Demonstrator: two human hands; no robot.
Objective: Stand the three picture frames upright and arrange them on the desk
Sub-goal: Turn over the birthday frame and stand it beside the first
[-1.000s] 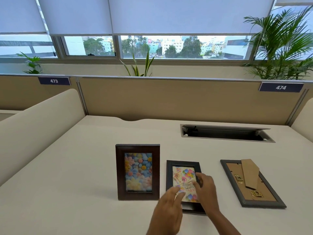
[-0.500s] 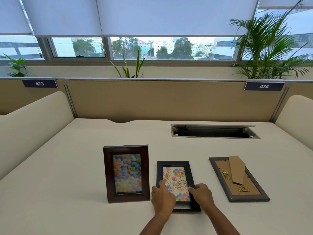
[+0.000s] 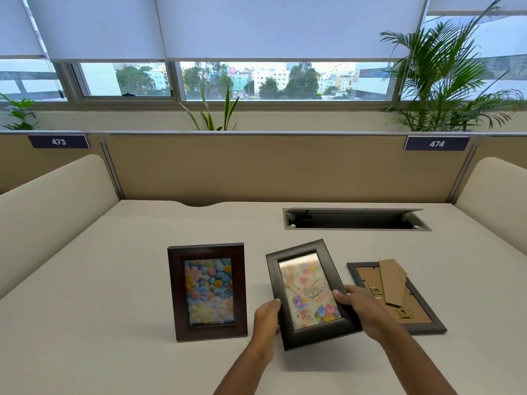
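Since half a second ago, when it lay flat, the black frame [image 3: 310, 293] has come up off the tabletop [image 3: 85, 323] and now tilts in my grip, its top edge leaning away to the left. My left fingers [image 3: 272, 306] curl around its lower left edge, and my right fingers [image 3: 343, 296] clamp its lower right edge, thumb on the front rim, so both hands are closed on it. Its glass shows a birthday picture with balloons, washed out by glare near the top.

Just beside my left hand [image 3: 265, 323], the brown frame [image 3: 207, 290] with the flower picture stands upright on the tabletop. Beyond my right hand [image 3: 363, 310], the third frame [image 3: 399, 297] lies face down, its cardboard stand and brass clips showing. Further back, an open cable slot [image 3: 356, 220] is sunk into the tabletop before the beige partition [image 3: 256, 166].
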